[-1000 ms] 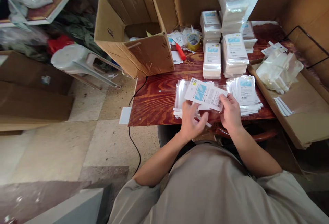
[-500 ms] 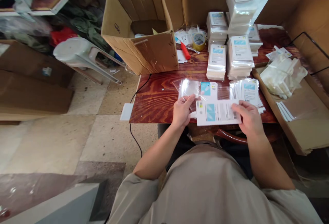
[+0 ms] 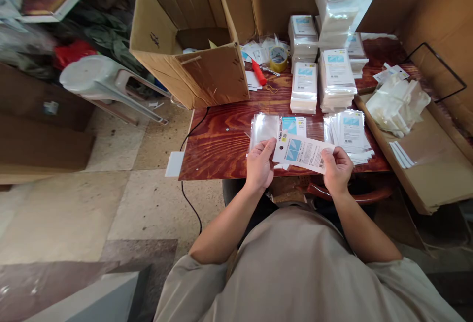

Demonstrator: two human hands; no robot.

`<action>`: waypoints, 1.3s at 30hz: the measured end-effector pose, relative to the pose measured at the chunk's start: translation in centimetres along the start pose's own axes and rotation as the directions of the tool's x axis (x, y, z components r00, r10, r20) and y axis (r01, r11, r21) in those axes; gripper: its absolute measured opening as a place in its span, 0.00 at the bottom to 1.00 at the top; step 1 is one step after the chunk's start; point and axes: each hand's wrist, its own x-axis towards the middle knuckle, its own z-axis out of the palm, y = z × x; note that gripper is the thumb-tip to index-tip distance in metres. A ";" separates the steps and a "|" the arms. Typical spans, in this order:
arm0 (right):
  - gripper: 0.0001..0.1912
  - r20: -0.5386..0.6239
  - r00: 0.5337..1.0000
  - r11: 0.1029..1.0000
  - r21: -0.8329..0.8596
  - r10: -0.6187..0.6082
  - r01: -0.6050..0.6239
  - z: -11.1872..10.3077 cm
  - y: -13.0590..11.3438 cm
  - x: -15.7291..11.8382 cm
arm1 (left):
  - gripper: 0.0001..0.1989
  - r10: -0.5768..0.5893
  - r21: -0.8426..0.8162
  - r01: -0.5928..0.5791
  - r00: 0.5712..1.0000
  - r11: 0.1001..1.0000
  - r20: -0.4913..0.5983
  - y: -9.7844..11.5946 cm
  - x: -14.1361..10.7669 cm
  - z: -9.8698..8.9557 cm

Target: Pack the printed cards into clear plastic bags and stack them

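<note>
A white printed card (image 3: 305, 152) with a blue picture is held level above the table's front edge. My right hand (image 3: 337, 167) pinches its right end between thumb and fingers. At its left end, my left hand (image 3: 260, 163) is closed with the thumb on the card's corner. Just beyond my left hand lie clear plastic sleeves (image 3: 265, 127). Beside them is a small pile of blue and white cards (image 3: 294, 126), partly behind the held card. A fanned heap of bagged cards (image 3: 350, 130) rests beyond my right hand.
Tall stacks of packaged cards (image 3: 337, 78) stand at the back. An open cardboard box (image 3: 218, 78) is at the back left, near a tape roll (image 3: 278, 57) and a red-handled tool (image 3: 259, 73). A shallow carton (image 3: 436, 174) with plastic bags sits at the right.
The card has tilted, its left end now higher, and its left end has come to my left hand. My right hand has moved left. The whole view has shifted slightly.
</note>
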 end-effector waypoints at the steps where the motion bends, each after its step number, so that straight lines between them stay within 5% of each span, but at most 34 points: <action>1: 0.25 0.011 1.000 1.000 0.013 0.011 -0.011 -0.1 0.1 0.2 | 0.24 0.016 -0.003 -0.016 1.000 1.000 -0.019 0.3 -0.1 0.0; 7: 0.25 0.038 0.999 0.999 0.039 0.007 -0.008 0.0 -0.1 1.0 | 0.26 0.086 0.075 -0.084 0.996 0.994 -0.019 1.2 -1.0 0.0; 15: 0.21 0.018 0.999 0.999 0.031 -0.039 0.038 6.3 -0.5 -0.8 | 0.26 0.076 0.071 -0.079 0.996 0.994 0.044 -1.1 -2.5 1.6; 18: 0.27 0.159 0.987 0.993 0.114 -0.006 -0.012 6.1 -0.5 0.1 | 0.26 0.018 0.056 -0.022 0.998 0.998 0.060 -0.8 -2.5 1.4; 21: 0.28 0.484 0.869 0.972 0.134 0.107 -0.195 3.8 -0.8 1.2 | 0.27 -0.021 0.089 0.018 0.999 0.996 0.037 -0.1 -1.9 0.6; 23: 0.23 0.583 0.789 0.957 0.068 0.192 -0.284 2.2 -1.1 1.5 | 0.27 -0.065 0.129 0.054 0.994 0.990 0.084 0.1 -1.4 0.2; 29: 0.23 0.383 0.894 0.970 -0.024 0.234 -0.244 0.4 -2.4 0.6 | 0.22 -0.117 0.268 0.043 0.957 0.962 0.266 -1.7 -1.1 1.0; 34: 0.30 0.328 0.921 0.977 -0.053 0.212 -0.206 -2.0 -3.1 2.4 | 0.22 -0.227 0.540 -0.031 0.886 0.841 0.405 -2.4 -0.6 1.6; 37: 0.28 0.071 0.995 0.970 -0.237 0.077 -0.058 -4.6 -2.1 4.8 | 0.20 0.060 0.714 -0.287 0.943 0.639 0.326 -1.2 0.6 0.6; 39: 0.25 -0.089 0.994 0.889 -0.458 -0.064 0.016 -6.5 -0.8 6.5 | 0.18 0.334 0.869 -0.367 0.907 0.332 0.256 0.2 1.5 -0.8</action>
